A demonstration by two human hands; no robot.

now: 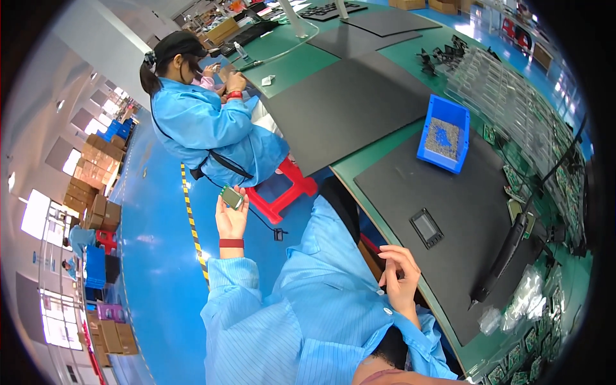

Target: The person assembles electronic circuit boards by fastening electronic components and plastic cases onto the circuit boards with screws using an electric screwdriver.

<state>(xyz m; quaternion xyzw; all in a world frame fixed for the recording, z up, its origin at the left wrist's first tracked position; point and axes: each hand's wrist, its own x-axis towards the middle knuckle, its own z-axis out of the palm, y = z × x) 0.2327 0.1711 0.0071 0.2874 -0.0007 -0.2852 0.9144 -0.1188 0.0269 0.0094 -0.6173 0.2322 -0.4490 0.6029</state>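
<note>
Two hands are working apart: the left hand (pixel 230 222) is reaching out beyond the table (pixel 364 159), above the blue floor (pixel 163 256), palm up, fingers and thumb lightly gripping a small green circuit board (pixel 231 198). The board's long axis is slanting from upper left to lower right, its grey face showing; any print is too small to read. The right hand (pixel 402 287) is hovering near the table's edge, loosely curling, half open, apparently holding nothing.

Small rectangular circuit board (pixel 231 197), green-edged and grey-faced, tilted, in the left of the hands (pixel 231 221)
</note>
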